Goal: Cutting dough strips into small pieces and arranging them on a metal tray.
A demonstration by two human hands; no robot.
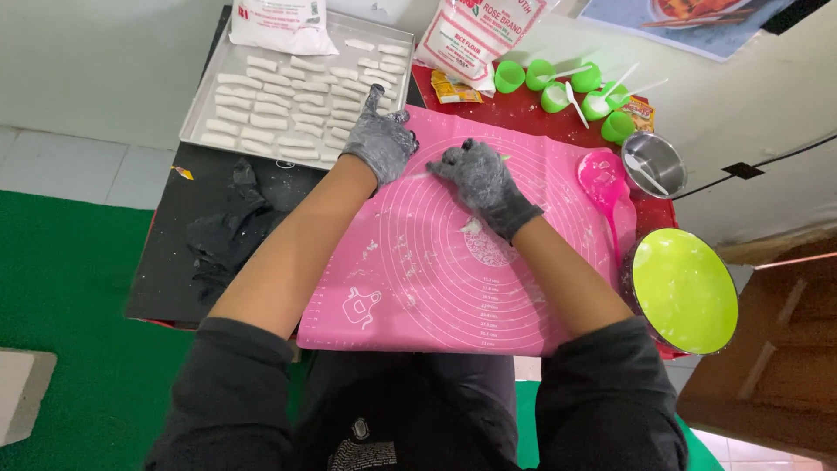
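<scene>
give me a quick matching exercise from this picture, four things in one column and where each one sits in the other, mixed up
Things:
1. metal tray
2. lime green lid
3. pink spoon
4. left hand

Places:
A. right edge of the pink mat
B. far left, holding rows of white dough pieces
C. top edge of the mat, beside the tray
D. near right, off the mat

Pairs: 1-B, 2-D, 3-A, 4-C

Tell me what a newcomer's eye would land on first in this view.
First, the bright pink silicone baking mat at centre, where the flour-dusted, dark-gloved left hand and right hand press flat near its far edge. Beyond the left hand sits a metal baking tray lined with rows of white dough sticks. At right, a round lime-green lid stands out.
</scene>
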